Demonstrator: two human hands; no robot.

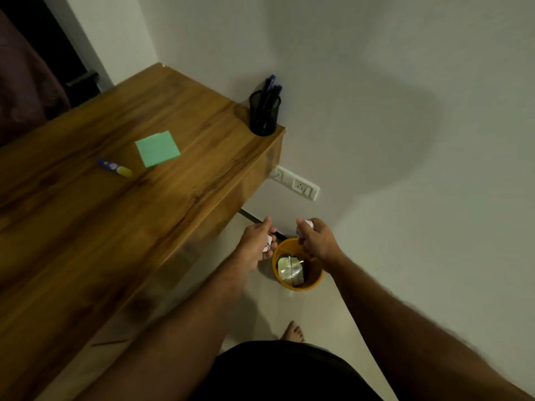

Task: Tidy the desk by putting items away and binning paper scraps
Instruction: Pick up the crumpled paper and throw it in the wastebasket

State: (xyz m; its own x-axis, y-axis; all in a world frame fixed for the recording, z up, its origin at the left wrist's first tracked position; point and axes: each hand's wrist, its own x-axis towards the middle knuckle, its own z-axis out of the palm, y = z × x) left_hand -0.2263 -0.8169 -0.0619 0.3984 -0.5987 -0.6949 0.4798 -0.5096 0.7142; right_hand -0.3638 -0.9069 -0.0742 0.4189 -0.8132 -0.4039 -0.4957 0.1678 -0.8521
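A: Wooden desk (86, 227) against pale wall; green sticky pad (157, 149), glue stick (115, 167), black pen cup (264, 112) at corner.

B: Over orange bin (298, 286) on floor: left hand (256, 241) curled round paper scrap (267, 243), right hand (317, 240) clutching crumpled scrap (309, 224). Bin contents hard to make out

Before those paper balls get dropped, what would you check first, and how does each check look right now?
1. Left hand holds a crumpled scrap: ok.
2. Right hand holds a second scrap: ok.
3. Orange bin open with room inside: ok.
4. Right hand above the bin's mouth: ok.
5. Left hand above the bin's mouth: not ok, it sits beside the rim.
6. Desk finished: not ok, green sticky notes and glue stick remain.
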